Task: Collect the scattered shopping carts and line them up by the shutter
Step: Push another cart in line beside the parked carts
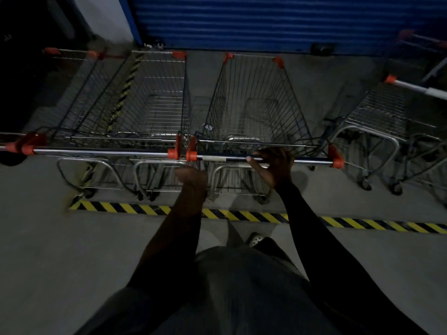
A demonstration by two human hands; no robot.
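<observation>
Parking is the step in hand. The person's right hand [273, 165] is gripping the chrome handle bar [312, 161] of a silver wire shopping cart with orange corner caps [254, 100], with the fingers wrapped over the bar. The left hand [191, 180] is hanging just below the bar's left end. It is blurred and its fingers are looking curled, so I cannot tell if it is holding anything.

This cart is standing nose-first toward the blue corrugated metal shutter [266, 20], past the yellow-and-black striped floor tape [242, 215]. Its handle is nearly touching the handle of the neighbouring silver wire cart [154, 100] on its left, and the two bars are lying almost in one line.

In my judgement the cart is nearly placed. The next move is calling for a small straightening push and then letting go. After that the slanted wire cart at the right [379, 110], which is standing apart from the row, is probably waiting to be fetched.
</observation>
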